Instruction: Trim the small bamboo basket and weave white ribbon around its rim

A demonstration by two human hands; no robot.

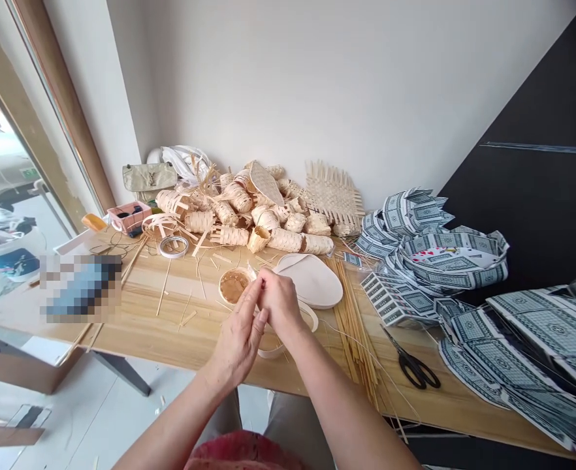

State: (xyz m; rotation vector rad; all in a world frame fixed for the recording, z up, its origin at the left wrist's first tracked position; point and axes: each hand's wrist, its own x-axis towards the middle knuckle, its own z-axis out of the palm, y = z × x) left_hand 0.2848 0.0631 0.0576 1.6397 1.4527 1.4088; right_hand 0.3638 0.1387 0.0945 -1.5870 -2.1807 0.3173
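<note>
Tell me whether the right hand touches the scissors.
Apart: the head view shows thin tan strips between the right hand and the black-handled scissors.

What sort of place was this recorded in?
Probably a small craft workspace: a pile of woven pieces, black-handled scissors and a bundle of thin strips lie on a wooden table.

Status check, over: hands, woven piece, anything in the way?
Left hand and right hand together, grip unclear. Round woven piece just beyond left hand, contact unclear. Black-handled scissors off to the right, clear of both hands.
</note>
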